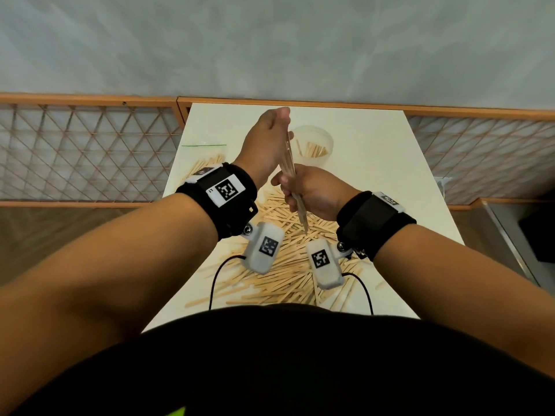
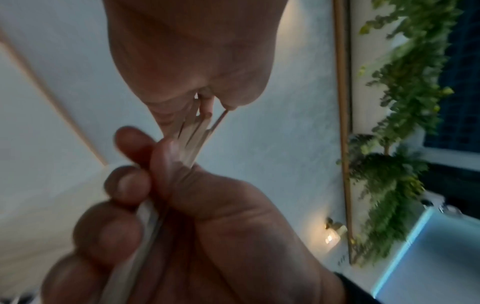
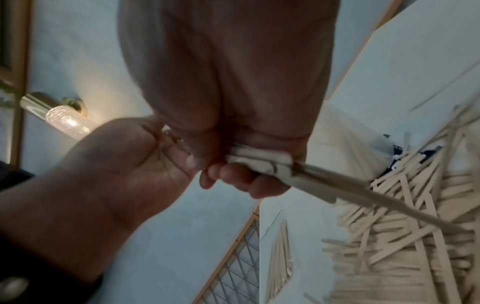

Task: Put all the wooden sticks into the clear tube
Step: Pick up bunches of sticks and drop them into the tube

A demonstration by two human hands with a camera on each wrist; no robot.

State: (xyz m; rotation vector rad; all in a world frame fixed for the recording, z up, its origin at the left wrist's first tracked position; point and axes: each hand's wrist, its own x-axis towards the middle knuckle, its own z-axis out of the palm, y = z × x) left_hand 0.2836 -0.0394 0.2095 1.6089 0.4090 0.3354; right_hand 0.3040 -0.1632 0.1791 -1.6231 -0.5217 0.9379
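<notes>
My right hand (image 1: pixel 301 193) grips a bundle of wooden sticks (image 1: pixel 289 160) around its middle, held nearly upright above the table. My left hand (image 1: pixel 271 130) is flat, its palm pressing against the bundle's upper ends. In the left wrist view the stick tips (image 2: pixel 198 129) meet the left palm (image 2: pixel 187 53) above the right hand's curled fingers (image 2: pixel 130 185). The right wrist view shows the right hand (image 3: pixel 228 86) closed round the bundle (image 3: pixel 259 161). The clear tube (image 1: pixel 313 161) stands just behind the hands with several sticks inside. A big pile of loose sticks (image 1: pixel 285 265) lies below.
The white table (image 1: pixel 375 175) is narrow, with a wooden rail and lattice panels behind and at both sides. A clear plastic bag with more sticks (image 1: pixel 207 163) lies at the table's left edge. Black cables (image 1: pixel 214 277) trail from the wrist cameras over the pile.
</notes>
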